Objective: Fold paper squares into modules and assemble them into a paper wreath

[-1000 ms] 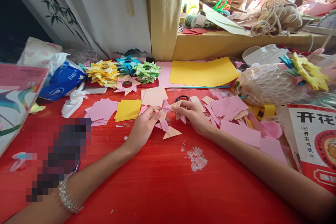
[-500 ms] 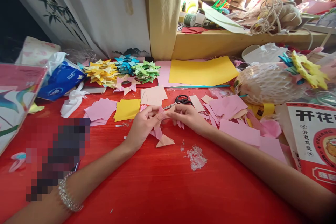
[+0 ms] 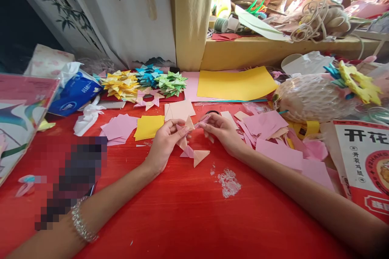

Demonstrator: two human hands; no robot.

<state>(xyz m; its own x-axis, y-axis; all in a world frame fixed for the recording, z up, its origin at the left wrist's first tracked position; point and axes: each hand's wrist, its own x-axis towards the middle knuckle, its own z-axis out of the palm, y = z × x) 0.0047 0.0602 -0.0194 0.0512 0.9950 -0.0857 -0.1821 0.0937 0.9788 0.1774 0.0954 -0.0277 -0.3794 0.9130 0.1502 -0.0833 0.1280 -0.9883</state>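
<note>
In the head view, the left hand [image 3: 165,143] pinches a chain of folded pink paper points [image 3: 190,149] that trails onto the red counter [image 3: 182,210], while the right hand [image 3: 223,129] grips a single folded pink piece [image 3: 203,121] at the chain's upper end; judging by the finished stars [image 3: 146,81] behind the chain and the loose pink squares [image 3: 118,127] left of it, the work looks well along yet unfinished. Nearer than the chain the counter lies bare; right of it paper scraps [image 3: 273,137] crowd in.
</note>
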